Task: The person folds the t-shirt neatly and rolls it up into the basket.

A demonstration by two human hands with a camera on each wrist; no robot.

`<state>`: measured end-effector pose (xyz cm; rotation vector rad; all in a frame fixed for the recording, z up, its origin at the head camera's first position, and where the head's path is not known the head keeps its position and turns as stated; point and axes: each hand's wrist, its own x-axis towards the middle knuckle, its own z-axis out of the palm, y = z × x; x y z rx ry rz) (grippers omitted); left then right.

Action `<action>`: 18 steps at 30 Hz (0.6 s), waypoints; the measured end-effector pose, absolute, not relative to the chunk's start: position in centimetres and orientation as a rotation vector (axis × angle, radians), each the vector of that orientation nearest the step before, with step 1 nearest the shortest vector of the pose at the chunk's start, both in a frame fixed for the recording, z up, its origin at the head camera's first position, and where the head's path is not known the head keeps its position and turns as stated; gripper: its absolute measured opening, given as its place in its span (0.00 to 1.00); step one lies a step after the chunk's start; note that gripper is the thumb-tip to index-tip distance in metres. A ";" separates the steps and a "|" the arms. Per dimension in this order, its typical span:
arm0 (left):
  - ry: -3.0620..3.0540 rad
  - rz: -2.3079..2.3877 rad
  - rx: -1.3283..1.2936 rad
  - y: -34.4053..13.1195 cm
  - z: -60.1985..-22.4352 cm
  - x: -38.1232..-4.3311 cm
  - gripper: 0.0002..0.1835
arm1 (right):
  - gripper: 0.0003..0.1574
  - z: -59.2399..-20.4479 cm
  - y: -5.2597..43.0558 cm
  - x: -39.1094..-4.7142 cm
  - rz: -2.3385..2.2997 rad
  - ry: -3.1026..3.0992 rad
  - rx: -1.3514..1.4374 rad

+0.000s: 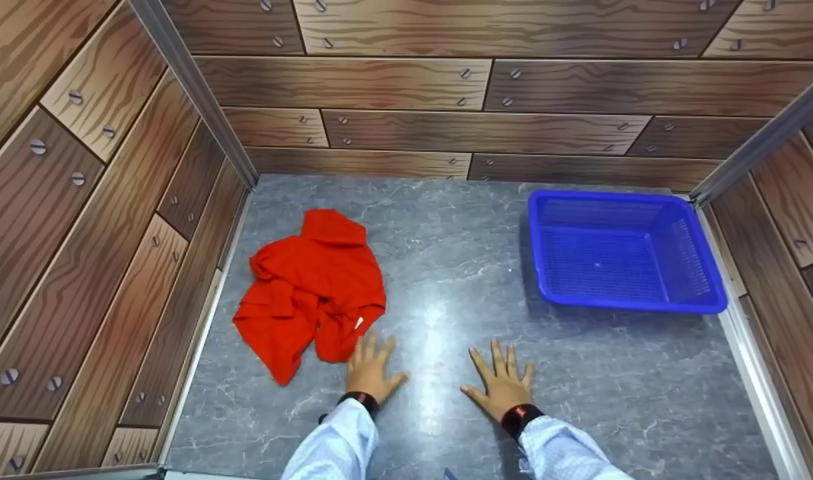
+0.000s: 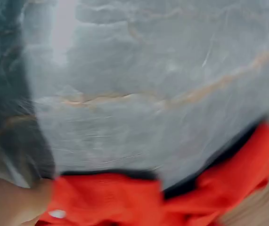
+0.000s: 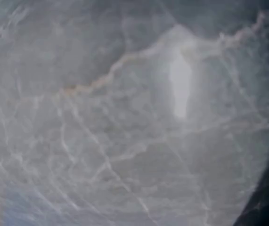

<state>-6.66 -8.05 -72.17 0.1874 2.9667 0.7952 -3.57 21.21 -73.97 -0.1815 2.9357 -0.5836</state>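
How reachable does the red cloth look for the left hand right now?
Probably yes. The left hand is spread, holding nothing, right at the near edge of the red cloth, and nothing shows between them. The blue basket sits off to the right, out of the way.

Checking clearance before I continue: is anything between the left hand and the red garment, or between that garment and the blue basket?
Nothing visible stands between the left hand and the red garment. Between garment and blue plastic basket, only gray marbled surface shows; the right hand lies below that line in the head view.
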 end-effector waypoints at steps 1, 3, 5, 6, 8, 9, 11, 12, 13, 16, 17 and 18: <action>3.016 0.833 0.160 -8.5 -72.1 -7.0 0.38 | 0.52 -74.0 21.2 -3.6 -0.603 2.946 -0.179; 3.128 0.875 0.068 -9.3 -71.8 -7.6 0.35 | 0.51 -73.8 21.3 -3.7 -0.651 2.968 -0.171; 3.227 0.869 -0.076 -10.1 -71.6 -8.1 0.32 | 0.50 -73.7 21.4 -3.9 -0.701 2.989 -0.163; 3.261 0.860 -0.162 -10.5 -71.6 -8.2 0.31 | 0.50 -73.6 21.5 -4.0 -0.723 2.998 -0.158; 3.283 0.844 -0.341 -11.1 -71.7 -8.2 0.32 | 0.49 -73.4 21.6 -4.3 -0.766 3.013 -0.147; 3.274 0.839 -0.421 -11.3 -71.8 -8.2 0.32 | 0.49 -73.3 21.6 -4.4 -0.792 3.016 -0.137; 3.238 0.823 -0.531 -11.6 -72.0 -7.9 0.33 | 0.48 -73.0 21.5 -4.5 -0.852 3.009 -0.107; 3.216 0.816 -0.561 -11.6 -72.2 -7.7 0.33 | 0.47 -72.8 21.4 -4.5 -0.884 3.001 -0.091; 3.201 0.809 -0.572 -11.7 -72.4 -7.5 0.32 | 0.47 -72.7 21.3 -4.5 -0.918 2.992 -0.072; 3.168 0.779 -0.536 -11.7 -72.6 -7.2 0.28 | 0.45 -72.2 21.0 -4.6 -1.038 2.957 -0.030; 3.161 0.770 -0.513 -11.7 -72.5 -7.3 0.27 | 0.44 -72.0 20.9 -4.6 -1.075 2.952 -0.028; 3.151 0.760 -0.487 -11.7 -72.4 -7.3 0.25 | 0.43 -71.9 20.8 -4.7 -1.106 2.949 -0.027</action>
